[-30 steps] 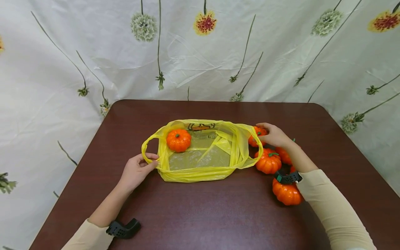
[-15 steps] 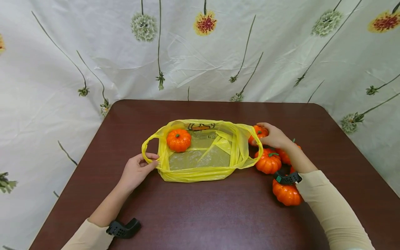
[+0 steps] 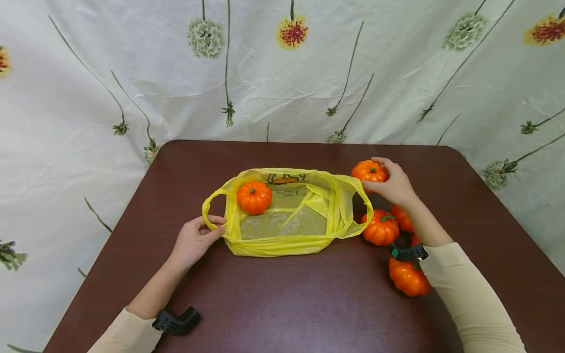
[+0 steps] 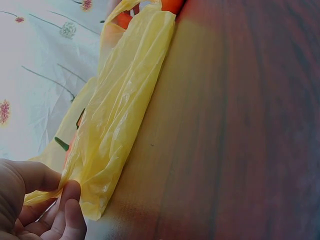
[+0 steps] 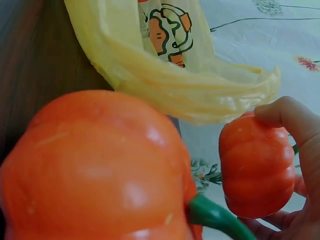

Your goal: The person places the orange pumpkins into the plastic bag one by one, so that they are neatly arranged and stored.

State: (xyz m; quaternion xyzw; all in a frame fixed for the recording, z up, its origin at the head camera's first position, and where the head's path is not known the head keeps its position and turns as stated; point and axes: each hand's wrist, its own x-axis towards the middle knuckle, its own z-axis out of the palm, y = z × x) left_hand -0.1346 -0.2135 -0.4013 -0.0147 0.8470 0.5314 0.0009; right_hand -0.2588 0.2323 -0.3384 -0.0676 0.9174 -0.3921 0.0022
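Note:
A yellow plastic bag (image 3: 273,249) lies on the table with its mouth spread upward. Inside it, toward the left, sits one small orange pumpkin (image 3: 254,197). My left hand (image 3: 196,241) pinches the bag's left side near the handle loop; in the left wrist view the thumb and fingers (image 4: 71,192) close on the thin plastic. Beyond the bag's right handle, my right hand (image 3: 395,184) grips another orange pumpkin (image 3: 370,171) by its sides. The right wrist view shows that held pumpkin (image 5: 257,167) between thumb and fingers, close to the bag (image 5: 150,80).
Several more pumpkins lie right of the bag, under and beside my right forearm: one (image 3: 380,228) by the right handle, another (image 3: 409,278) nearer me. The dark brown table (image 3: 282,304) ends at a flower-printed white cloth (image 3: 282,88) behind.
My right hand has lifted the gripped pumpkin and moved it away from me, up beyond the bag's right handle. The left hand keeps its hold on the bag.

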